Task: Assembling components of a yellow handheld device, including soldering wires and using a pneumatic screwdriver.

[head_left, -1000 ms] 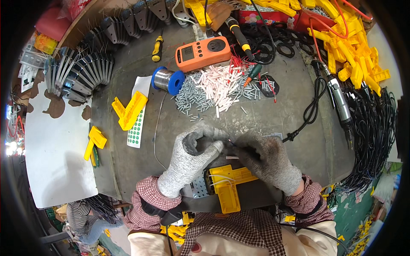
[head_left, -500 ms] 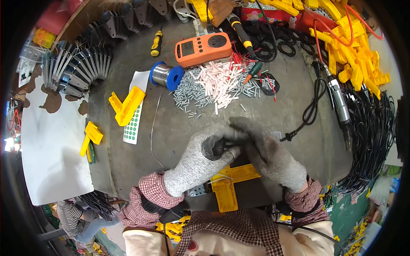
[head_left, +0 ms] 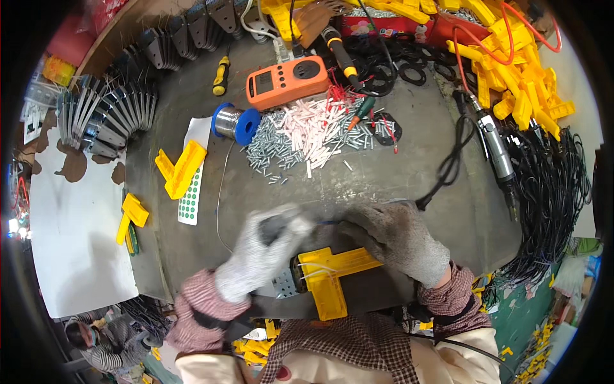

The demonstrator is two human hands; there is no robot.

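Observation:
Both of my hands wear grey knit gloves and are raised over the near edge of the table. My left hand point(head_left: 256, 253) is smeared by motion, its thumb and fingers drawn together. My right hand point(head_left: 403, 240) has curled fingers facing the left one. A thin dark bluish strand point(head_left: 328, 222) seems to run between the fingertips; its kind is unclear. Just below the hands lies a yellow plastic T-shaped housing point(head_left: 329, 297), with white wires point(head_left: 318, 265) across it and a perforated metal plate point(head_left: 285, 284) at its left.
Beyond my hands lie a pile of screws and pale sleeves point(head_left: 310, 125), a solder spool point(head_left: 245, 125) and an orange meter point(head_left: 288, 83). Yellow parts point(head_left: 182, 169) rest at left. A black cord point(head_left: 444, 173), power screwdriver point(head_left: 495, 147) and cable bundle point(head_left: 553, 192) lie right.
My hands were close together and have moved apart, the left one leftward. The yellow housing is now less covered. The whole view has shifted slightly.

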